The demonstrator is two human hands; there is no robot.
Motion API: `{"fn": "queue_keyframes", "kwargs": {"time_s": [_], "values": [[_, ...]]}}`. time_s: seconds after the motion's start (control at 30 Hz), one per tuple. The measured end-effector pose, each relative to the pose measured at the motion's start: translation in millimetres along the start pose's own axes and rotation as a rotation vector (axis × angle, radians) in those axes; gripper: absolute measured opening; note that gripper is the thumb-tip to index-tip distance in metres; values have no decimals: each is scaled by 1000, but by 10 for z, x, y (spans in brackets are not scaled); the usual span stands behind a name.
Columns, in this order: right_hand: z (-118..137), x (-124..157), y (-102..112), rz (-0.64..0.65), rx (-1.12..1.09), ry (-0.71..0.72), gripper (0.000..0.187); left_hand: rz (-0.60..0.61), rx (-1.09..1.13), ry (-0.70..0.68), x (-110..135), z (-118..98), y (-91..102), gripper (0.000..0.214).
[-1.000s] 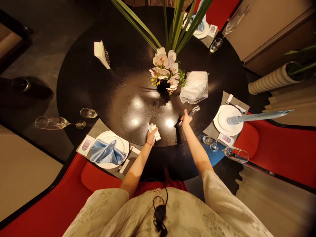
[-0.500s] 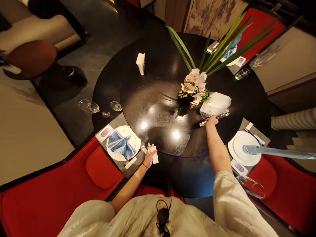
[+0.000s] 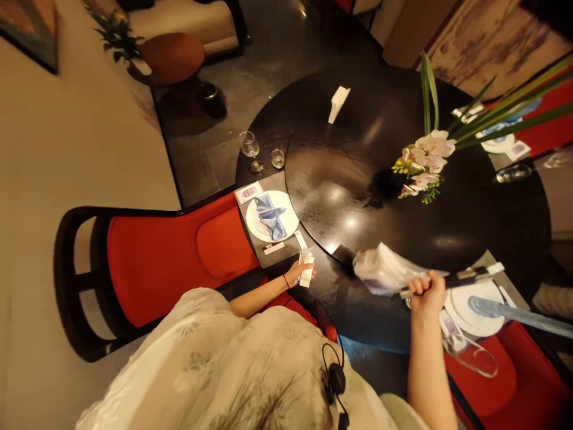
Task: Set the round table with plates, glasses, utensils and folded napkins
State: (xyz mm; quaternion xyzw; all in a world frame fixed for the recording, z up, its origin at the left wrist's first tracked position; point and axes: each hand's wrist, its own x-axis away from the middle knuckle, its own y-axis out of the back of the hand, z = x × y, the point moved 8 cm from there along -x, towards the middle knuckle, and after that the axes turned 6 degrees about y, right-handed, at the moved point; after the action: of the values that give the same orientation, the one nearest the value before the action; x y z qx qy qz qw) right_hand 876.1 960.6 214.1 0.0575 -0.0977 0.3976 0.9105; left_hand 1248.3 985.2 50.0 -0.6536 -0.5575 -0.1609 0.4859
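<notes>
My left hand (image 3: 299,273) is closed around several small white strips (image 3: 307,270) at the table's near edge, just right of a place setting. What the strips are made of is not clear. My right hand (image 3: 427,292) grips a bundle of chopsticks (image 3: 468,277), dark with pale ends, together with a white plastic bag (image 3: 385,269) that hangs out to the left. Both are above the table's front right part, and motion smears them a little. The right-hand white plate (image 3: 490,325), with a rolled blue napkin (image 3: 514,312), lies partly behind the bundle.
On the left setting, a white plate (image 3: 293,218) bears a folded blue napkin (image 3: 271,215). Glasses (image 3: 249,144) stand beyond it. Orchids (image 3: 425,158) rise from the round black table (image 3: 331,170); a folded white card (image 3: 339,104) stands farther back. Red chairs (image 3: 152,263) flank me.
My right hand has drawn back toward me with the chopsticks and has picked up the white plastic bag from beside the flowers. My left hand still holds the white strips. The view has swung left.
</notes>
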Motion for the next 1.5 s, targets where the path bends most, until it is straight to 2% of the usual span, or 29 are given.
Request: {"fn": "queue_keyframes", "kwargs": {"time_s": [0.13,0.27,0.37,0.47,0.57,0.67,0.73,0.87,1.0,1.1,1.17,1.23,1.33,1.43,1.5], "values": [[-521,1379,-282,88,-26,-97,42,21,118,-49,290,180,241,34],[-1025,2419,-710,314,-98,-245,43,-91,259,-217,803,331,743,36],[-1234,2895,-893,515,-80,-336,46,-219,396,-320,1361,549,1279,35],[-1318,3182,-1021,704,-7,-375,47,-370,608,-373,2026,842,1863,29],[-1342,3517,-1162,814,49,-360,49,-476,838,-430,2714,1074,2374,21],[-1337,3994,-1339,854,117,-295,55,-550,964,-565,3383,1110,2862,21],[-1331,4315,-1495,848,120,-268,56,-582,990,-683,3805,1013,3229,23],[-1305,4688,-1836,731,-2,-252,49,-558,959,-876,4523,571,4123,29],[-1368,4885,-2042,484,-155,-218,49,-606,759,-1027,5093,-95,5166,29],[-1511,5262,-2119,281,-237,-163,53,-638,574,-1096,5322,-697,5833,28],[-1612,5633,-2157,173,-266,-135,54,-646,493,-1113,5349,-1128,6168,28],[-1677,6006,-2164,84,-297,-115,53,-643,470,-1107,5277,-1562,6406,29],[-1703,6414,-2091,-33,-341,-73,52,-596,538,-1039,4996,-2156,6602,27],[-1765,6613,-2051,-127,-380,-48,52,-531,630,-941,4642,-2621,6676,20],[-1885,6680,-2131,-165,-401,-80,53,-502,664,-885,4446,-2847,6718,16]]}}
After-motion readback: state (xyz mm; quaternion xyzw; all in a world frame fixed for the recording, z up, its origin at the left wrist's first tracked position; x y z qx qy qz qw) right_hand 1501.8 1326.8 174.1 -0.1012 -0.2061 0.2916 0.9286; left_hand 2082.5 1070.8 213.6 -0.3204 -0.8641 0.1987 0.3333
